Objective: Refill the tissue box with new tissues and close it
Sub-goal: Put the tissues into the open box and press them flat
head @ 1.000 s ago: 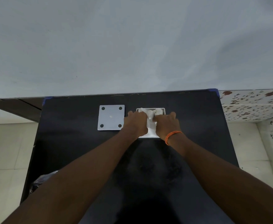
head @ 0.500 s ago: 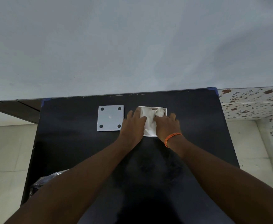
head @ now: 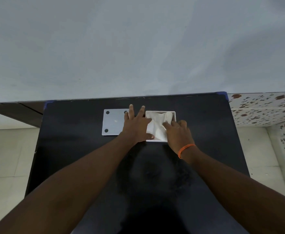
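Observation:
A white square tissue box (head: 174, 115) stands uncovered on the black table (head: 81, 149), filled with white tissues (head: 156, 127). Its flat grey lid (head: 112, 121), with dark round feet at the corners, lies face-up just left of the box. My left hand (head: 136, 127) is spread flat with fingers apart, between the lid and the box, its thumb at the box's near-left corner and its fingers over the lid's right edge. My right hand (head: 178, 132), with an orange band on the wrist, presses its fingers down on the tissues at the box's right side.
The table's far edge meets a pale wall (head: 138, 48). A flower-patterned tiled surface (head: 263, 107) lies to the right, pale floor tiles (head: 6, 149) to the left.
My left hand has left the tissues and slid left, fingers now spread over the lid's edge. The right hand has shifted right and stays on the tissues. More of the tissues shows.

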